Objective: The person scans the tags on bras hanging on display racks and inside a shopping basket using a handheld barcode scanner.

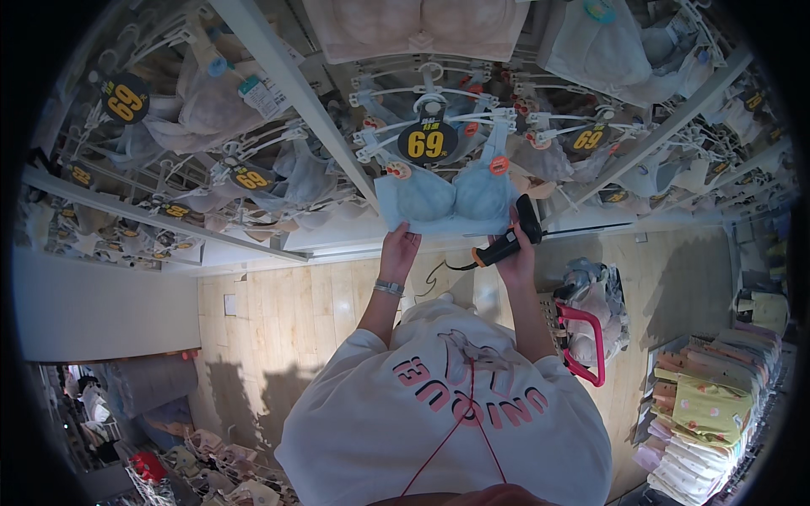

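A light blue bra [443,196] hangs from a white plastic hanger on the rack in front of me, with round orange and white stickers near its straps. My left hand [400,250] pinches the bra's lower left edge. In my right hand [517,253] is a black and orange handheld barcode scanner [506,243], held at a slant with a dark cable at its handle end. Some fingers of that hand also reach the bra's lower right edge, though the scanner partly hides them. A round black price tag [428,139] hangs above the cups.
More bras on hangers fill the rack, divided by white metal bars [297,95]. A shopping basket [585,322] with a pink handle and several garments stands on the wooden floor [310,297] at right. Folded or hung clothing [715,405] is at lower right, more bras [221,468] at lower left.
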Available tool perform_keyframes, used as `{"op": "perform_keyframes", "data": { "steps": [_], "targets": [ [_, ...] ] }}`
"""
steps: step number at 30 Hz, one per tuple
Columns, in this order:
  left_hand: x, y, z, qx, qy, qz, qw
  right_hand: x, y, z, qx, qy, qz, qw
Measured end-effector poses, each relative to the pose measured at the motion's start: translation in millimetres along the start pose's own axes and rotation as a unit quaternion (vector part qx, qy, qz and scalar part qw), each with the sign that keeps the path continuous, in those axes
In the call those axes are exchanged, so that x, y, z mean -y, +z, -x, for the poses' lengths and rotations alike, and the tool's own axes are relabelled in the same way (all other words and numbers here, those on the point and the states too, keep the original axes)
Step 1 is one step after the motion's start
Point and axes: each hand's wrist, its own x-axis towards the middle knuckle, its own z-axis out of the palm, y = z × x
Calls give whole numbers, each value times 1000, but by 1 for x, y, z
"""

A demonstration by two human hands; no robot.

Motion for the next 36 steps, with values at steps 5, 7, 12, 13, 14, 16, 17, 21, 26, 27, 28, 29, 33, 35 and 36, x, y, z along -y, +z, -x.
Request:
{"op": "perform_keyframes", "data": {
  "steps": [5, 7, 12, 13, 14, 16, 17, 21, 26, 27, 28, 29, 33, 35, 36],
  "targets": [
    [2, 2, 0, 0, -7, 20, 1000, -1, -3, 2, 1, 1, -5, 1000],
    [3, 6, 1, 1, 6, 20, 1000, -1, -1, 3, -8, -2, -1, 1000],
    [4, 7, -1, -20, 5, 46, 999, -1, 0, 4, -12, -3, -1, 1000],
    [4, 8, -1, -25, 1, 47, 999, -1, -1, 3, -9, -1, -4, 1000],
    [4, 8, -1, -25, 1, 47, 999, -1, -1, 3, -5, 0, -8, 1000],
    [1, 9, 1, -5, -21, 84, 996, -1, 1, 3, -6, -1, -9, 1000],
    [0, 10, 2, -5, -21, 84, 996, -1, 1, 4, -6, -3, -11, 1000],
    [1, 18, 5, -4, -31, 117, 993, -3, -7, 2, 0, 6, -15, 1000],
    [-1, 5, -6, -11, 11, 27, 1000, -3, -1, 5, -15, 35, -17, 999],
    [-1, 5, -7, -22, 13, 40, 999, -4, -1, 6, -17, 32, -18, 999],
    [-1, 6, -7, -33, 15, 52, 998, -5, -2, 7, -19, 30, -22, 999],
    [2, 4, -9, -32, 12, 51, 998, -6, -2, 8, -22, 28, -25, 999],
    [23, 2, -11, 8, -39, 141, 989, -14, -1, 11, -42, 31, -44, 998],
    [40, 11, -10, 29, -90, 160, 983, -17, -3, 11, -16, 29, -46, 998],
    [47, 18, -7, 75, -129, 132, 980, -16, -2, 12, -3, 25, -37, 999]
  ]
}}
